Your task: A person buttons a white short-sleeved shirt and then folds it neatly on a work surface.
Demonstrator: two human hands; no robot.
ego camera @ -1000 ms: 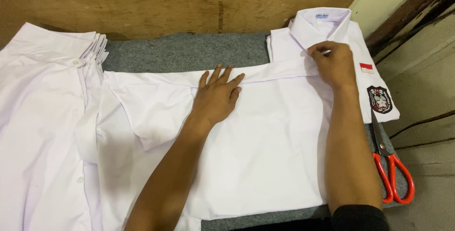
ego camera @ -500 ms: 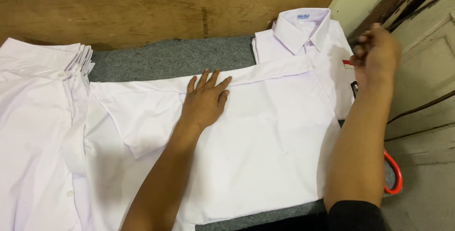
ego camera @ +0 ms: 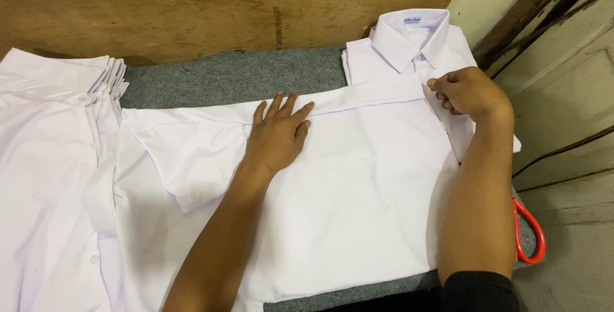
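A white collared shirt [ego camera: 358,184] lies spread across a grey felt-covered surface [ego camera: 236,78], its collar [ego camera: 409,37] at the upper right. My left hand [ego camera: 278,136] lies flat, fingers spread, pressing on the middle of the shirt just below a folded edge. My right hand [ego camera: 470,91] pinches the shirt fabric at the right end of that fold, below the collar. A short sleeve [ego camera: 185,158] is folded in on the left part of the shirt.
A stack of several white shirts [ego camera: 51,158] lies on the left. A wooden board [ego camera: 224,8] stands along the back. Red-handled scissors [ego camera: 531,232] poke out by my right forearm at the right edge.
My right hand lifted off to the right past the shirt's side, then came back and now grips the fabric below the collar. My left hand stayed pressed flat.
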